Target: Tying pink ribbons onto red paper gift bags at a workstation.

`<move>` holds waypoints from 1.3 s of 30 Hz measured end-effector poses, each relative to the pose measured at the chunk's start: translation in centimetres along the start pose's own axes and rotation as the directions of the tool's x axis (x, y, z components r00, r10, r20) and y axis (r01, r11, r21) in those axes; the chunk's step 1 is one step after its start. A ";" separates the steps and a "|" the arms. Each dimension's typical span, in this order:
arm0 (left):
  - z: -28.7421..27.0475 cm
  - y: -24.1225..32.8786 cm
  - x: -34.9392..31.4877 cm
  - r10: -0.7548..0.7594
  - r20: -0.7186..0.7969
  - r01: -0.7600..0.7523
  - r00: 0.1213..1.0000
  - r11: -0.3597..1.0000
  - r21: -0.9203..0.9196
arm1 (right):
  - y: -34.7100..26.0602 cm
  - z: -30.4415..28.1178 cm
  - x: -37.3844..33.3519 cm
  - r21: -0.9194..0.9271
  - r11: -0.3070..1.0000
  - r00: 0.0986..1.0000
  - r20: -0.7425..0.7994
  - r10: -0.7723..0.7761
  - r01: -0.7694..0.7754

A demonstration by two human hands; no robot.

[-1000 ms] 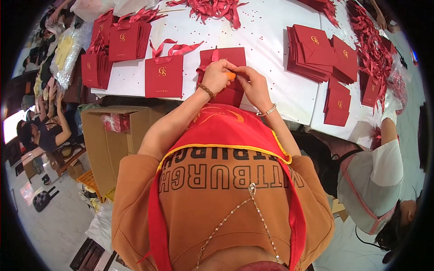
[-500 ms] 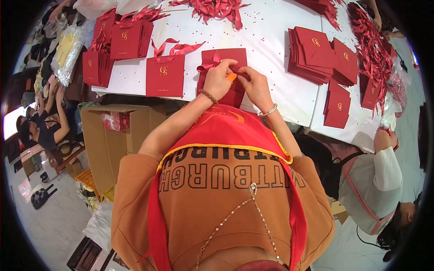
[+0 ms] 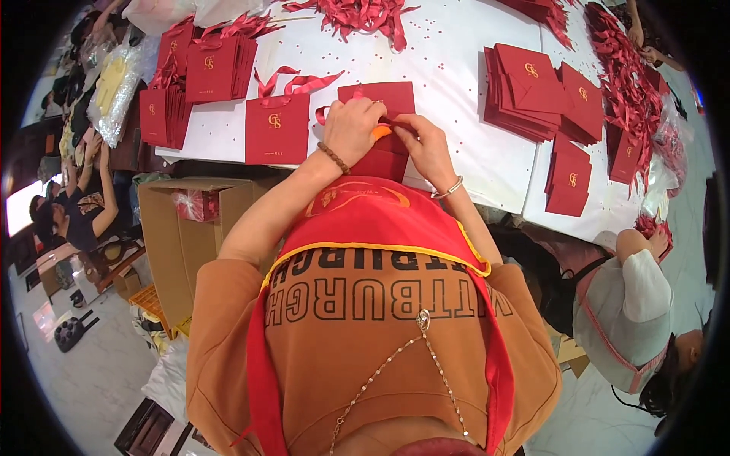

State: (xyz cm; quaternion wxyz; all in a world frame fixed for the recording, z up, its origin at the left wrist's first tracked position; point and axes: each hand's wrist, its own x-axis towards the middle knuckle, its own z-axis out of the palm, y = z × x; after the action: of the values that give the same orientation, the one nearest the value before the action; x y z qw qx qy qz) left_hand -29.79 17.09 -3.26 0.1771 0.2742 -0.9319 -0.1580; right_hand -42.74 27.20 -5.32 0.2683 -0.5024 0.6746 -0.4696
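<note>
A dark red paper gift bag [image 3: 401, 93] lies flat on the table in front of me. Over its middle, my left hand [image 3: 351, 131] is closed on a red ribbon [image 3: 321, 115], whose loop sticks out left of the fingers. Something orange [image 3: 381, 133] covers the tip of that hand's thumb or finger. Close by on the right, my right hand [image 3: 427, 144] pinches the ribbon between thumb and forefinger. The fingers hide where the ribbon meets the bag. Just left lies another red bag [image 3: 276, 129] with ribbon handles.
Stacked red bags stand at the left [image 3: 217, 72] and right [image 3: 525, 91]. Loose ribbons [image 3: 365, 19] lie at the back, more [image 3: 620, 83] at far right. An open cardboard box [image 3: 171, 251] is below the table's left edge. Another person [image 3: 627, 311] sits at the right.
My left hand has shifted slightly left and turned knuckles-up over the ribbon, while the ribbon end to its left has drawn in. My right hand has moved a little left.
</note>
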 end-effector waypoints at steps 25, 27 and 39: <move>-5.1 -2.5 0.8 0.248 0.357 -0.181 0.901 0.961 -0.209 | 0.5 0.4 -0.5 -0.002 0.994 0.990 -0.083 0.111 -0.112; -6.7 -0.4 -0.2 0.182 0.541 0.005 0.821 0.945 -0.326 | 1.1 0.6 -0.3 -0.002 0.991 0.986 -0.098 0.133 -0.133; -4.8 -3.8 -1.8 0.311 -0.025 -0.295 0.950 0.922 0.251 | 0.7 1.0 -0.2 -0.011 0.997 0.991 -0.112 0.078 -0.079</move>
State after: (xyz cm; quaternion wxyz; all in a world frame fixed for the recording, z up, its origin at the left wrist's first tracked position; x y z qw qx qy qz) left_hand -24.71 14.15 -0.94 0.1940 0.1514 -0.9692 -0.0042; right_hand -42.15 27.09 -6.42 0.2446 -0.4504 0.7114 -0.4809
